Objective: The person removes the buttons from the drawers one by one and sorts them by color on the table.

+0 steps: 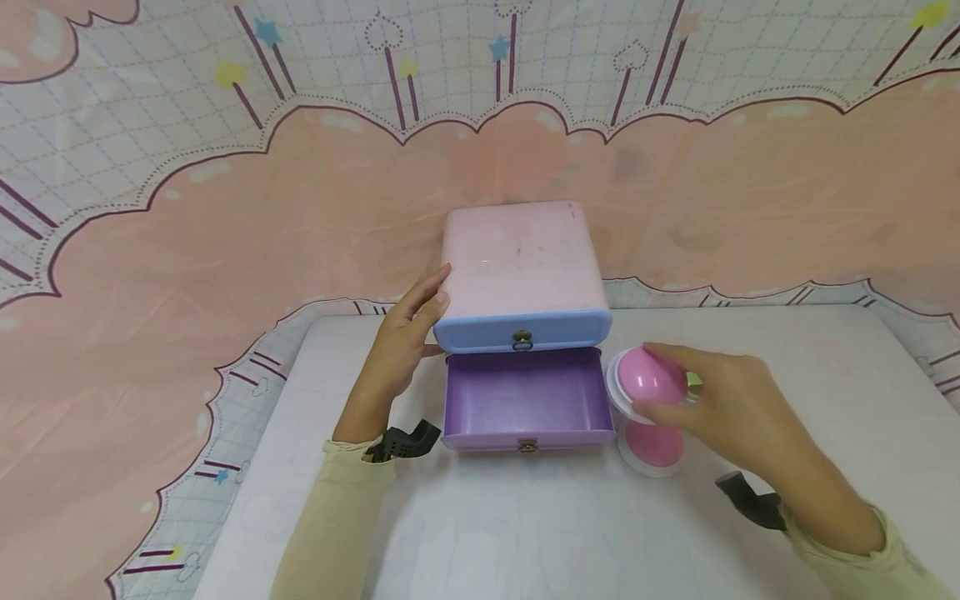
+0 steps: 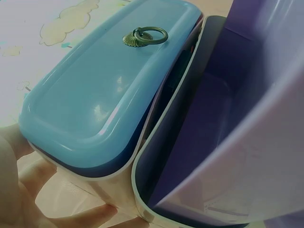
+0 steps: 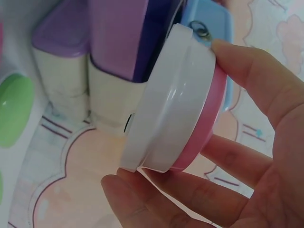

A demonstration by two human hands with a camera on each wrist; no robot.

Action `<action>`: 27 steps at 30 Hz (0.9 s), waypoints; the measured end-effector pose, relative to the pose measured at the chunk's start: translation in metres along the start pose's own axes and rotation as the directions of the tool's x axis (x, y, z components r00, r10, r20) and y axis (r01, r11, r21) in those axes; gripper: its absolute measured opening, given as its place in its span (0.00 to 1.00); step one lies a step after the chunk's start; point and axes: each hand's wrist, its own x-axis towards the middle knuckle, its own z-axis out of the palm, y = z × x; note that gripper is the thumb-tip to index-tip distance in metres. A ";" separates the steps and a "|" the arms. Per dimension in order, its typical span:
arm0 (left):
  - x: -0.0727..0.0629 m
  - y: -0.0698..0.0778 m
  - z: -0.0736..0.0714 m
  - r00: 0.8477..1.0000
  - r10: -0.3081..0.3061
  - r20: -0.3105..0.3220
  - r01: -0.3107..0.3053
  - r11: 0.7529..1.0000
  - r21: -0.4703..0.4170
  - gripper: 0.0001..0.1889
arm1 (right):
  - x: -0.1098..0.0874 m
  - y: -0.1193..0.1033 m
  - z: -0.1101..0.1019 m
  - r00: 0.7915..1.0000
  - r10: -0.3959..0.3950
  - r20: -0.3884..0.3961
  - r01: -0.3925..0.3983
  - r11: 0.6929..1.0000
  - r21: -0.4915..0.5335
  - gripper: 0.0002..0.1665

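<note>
My left hand (image 1: 390, 354) rests with spread, straight fingers against the left side of a small pink drawer cabinet (image 1: 525, 258). Its blue top drawer (image 1: 480, 332) is closed and has a brass ring pull (image 2: 145, 36). Below it, the purple drawer (image 1: 525, 400) is pulled out, with its bare inside showing. Beside that drawer, my right hand (image 1: 727, 408) grips a round white container with a pink domed lid (image 3: 171, 104) between thumb and fingers, tilted in the right wrist view. Another pink-and-white round container (image 1: 655, 446) stands on the table just in front of it.
In the right wrist view, a closed purple drawer (image 3: 61, 33) sits beyond the open one, and a green rounded thing (image 3: 15, 109) lies at the left edge. A patterned cloth (image 1: 337, 200) hangs behind the white table (image 1: 525, 525).
</note>
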 end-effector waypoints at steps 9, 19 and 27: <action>-0.001 0.002 0.001 1.000 0.005 0.000 -0.005 1.000 -0.022 0.26 | -0.009 0.017 -0.002 0.999 0.051 -0.013 -0.051 0.999 -0.005 0.40; -0.002 0.002 0.001 1.000 0.002 -0.002 -0.002 1.000 -0.014 0.26 | -0.019 0.036 -0.001 0.967 0.222 0.124 -0.223 0.975 -0.007 0.50; -0.001 0.001 0.002 1.000 0.004 -0.001 -0.004 1.000 -0.019 0.27 | -0.030 0.053 0.003 0.960 0.249 0.125 -0.246 0.969 -0.036 0.51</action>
